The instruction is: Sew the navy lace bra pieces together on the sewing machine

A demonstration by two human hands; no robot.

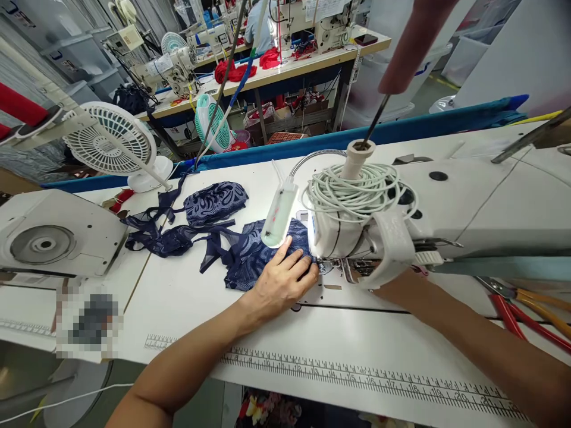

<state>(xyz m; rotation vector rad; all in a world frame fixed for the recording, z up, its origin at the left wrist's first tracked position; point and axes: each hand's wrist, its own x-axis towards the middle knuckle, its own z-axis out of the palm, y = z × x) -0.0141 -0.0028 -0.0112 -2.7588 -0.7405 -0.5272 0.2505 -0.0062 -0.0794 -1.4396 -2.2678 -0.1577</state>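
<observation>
My left hand (285,278) lies on a piece of navy patterned lace fabric (250,255), fingers stretched out and fingertips beside the needle area of a white sewing machine (339,238). The fabric is spread on the white table and reaches under the machine head. My right forearm (428,297) comes in from the right. My right hand is hidden behind the machine head, so its fingers do not show. A pale lamp strip (280,214) on a bendable metal neck hangs over the fabric. More navy lace pieces (214,202) with straps lie to the left.
A coil of pale cord (357,193) sits on the machine head. Red-handled pliers and orange-handled scissors (526,297) lie at the right. A ruler strip (348,374) runs along the front edge. A white fan (111,137) stands at the left. A person (261,27) sits far back.
</observation>
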